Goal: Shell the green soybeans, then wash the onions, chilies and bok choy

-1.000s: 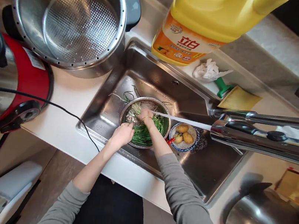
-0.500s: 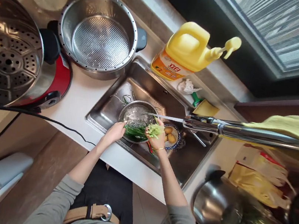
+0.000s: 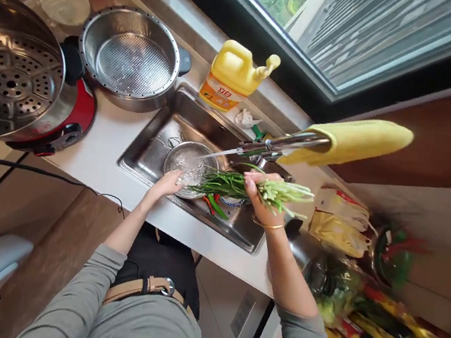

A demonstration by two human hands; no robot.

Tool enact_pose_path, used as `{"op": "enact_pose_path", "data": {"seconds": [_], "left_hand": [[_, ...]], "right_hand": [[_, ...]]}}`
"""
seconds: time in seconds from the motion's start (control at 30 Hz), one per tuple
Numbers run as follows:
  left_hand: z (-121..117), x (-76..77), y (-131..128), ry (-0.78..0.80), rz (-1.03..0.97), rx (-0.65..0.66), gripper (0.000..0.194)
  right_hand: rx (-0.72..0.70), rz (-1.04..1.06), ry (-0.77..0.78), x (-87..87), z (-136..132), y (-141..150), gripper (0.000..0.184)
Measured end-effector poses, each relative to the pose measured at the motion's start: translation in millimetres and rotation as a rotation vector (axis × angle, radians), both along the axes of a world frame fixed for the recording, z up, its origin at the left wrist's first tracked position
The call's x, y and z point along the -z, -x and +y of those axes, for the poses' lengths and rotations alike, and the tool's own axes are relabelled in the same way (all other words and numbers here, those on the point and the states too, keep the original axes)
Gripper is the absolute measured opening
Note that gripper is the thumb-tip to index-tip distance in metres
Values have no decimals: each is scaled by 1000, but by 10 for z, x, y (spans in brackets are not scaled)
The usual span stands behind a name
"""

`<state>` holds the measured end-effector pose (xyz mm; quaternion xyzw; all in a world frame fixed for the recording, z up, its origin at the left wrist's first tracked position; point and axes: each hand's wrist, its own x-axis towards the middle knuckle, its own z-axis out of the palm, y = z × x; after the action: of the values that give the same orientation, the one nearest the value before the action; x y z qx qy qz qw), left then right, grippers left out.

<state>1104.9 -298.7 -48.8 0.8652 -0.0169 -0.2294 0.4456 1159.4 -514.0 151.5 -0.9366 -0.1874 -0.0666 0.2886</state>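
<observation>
My right hand (image 3: 262,194) is closed around a bunch of long green stalks (image 3: 289,193) with pale ends. It holds them to the right of a metal bowl (image 3: 172,155), and their dark green tips trail over the bowl. My left hand (image 3: 169,182) grips the near-left rim of this bowl, though its fingertips are partly hidden. The bowl stands in the steel sink (image 3: 136,158). Water runs into it from the faucet (image 3: 260,147). Red and green chili peppers (image 3: 219,209) lie beside the bowl, and the greens cover most of a blue-patterned bowl (image 3: 232,201).
A steel pot (image 3: 129,61) and a red-based steamer (image 3: 85,114) stand left. Behind the sink is a yellow detergent jug (image 3: 229,73). A yellow cloth (image 3: 356,143) hangs over the faucet. Bags and produce (image 3: 339,231) crowd the right counter. A black cord (image 3: 39,170) crosses the left front.
My right hand has lifted the bunch out of the bowl and moved right with it. My left hand stays at the bowl. The camera view has shifted.
</observation>
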Motion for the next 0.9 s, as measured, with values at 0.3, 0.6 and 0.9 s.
{"op": "enact_pose_path", "data": {"seconds": [0.3, 0.6, 0.9], "left_hand": [[-815, -933, -302, 216, -537, -19, 103], [-1193, -165, -390, 198, -310, -31, 18], [-726, 462, -417, -130, -110, 124, 32]], "right_hand": [[48, -15, -227, -322, -2, 22, 31], [107, 55, -882, -546, -675, 46, 23], [289, -24, -962, -524, -1337, 137, 27]]}}
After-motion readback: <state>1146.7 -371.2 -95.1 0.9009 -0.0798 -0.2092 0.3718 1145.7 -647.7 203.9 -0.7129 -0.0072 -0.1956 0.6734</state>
